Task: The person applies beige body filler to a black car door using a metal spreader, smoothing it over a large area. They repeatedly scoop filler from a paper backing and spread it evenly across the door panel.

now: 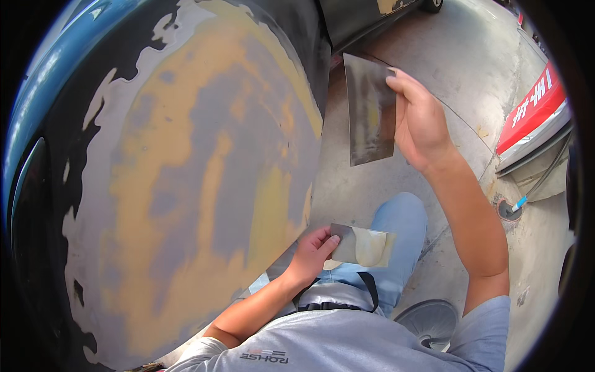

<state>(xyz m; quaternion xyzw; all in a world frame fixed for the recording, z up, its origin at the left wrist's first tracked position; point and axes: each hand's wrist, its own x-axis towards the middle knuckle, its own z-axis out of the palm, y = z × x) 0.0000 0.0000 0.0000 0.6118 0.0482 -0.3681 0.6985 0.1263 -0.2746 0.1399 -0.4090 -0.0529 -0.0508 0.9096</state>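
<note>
My left hand (312,255) is closed on the short edge of a small, flat metal spreader (344,245), held low in front of my lap. A rounded dab of cream-coloured body filler (370,247) sits on its outer half. Higher up and to the right, my right hand (423,121) grips a larger, thin metal sheet (372,118) between thumb and fingers. The sheet stands upright, apart from the car, with a yellowish smear or reflection on its face. To the left rises a curved car panel (211,155), patched in grey, tan and yellow, with ragged black paint around it.
A dark car door (356,18) borders the panel at the top. On the concrete floor (458,49), a red and white object (536,108) lies at the right, near a hose with a blue fitting (519,202). A round grey stool or lid (427,319) is beside my hip.
</note>
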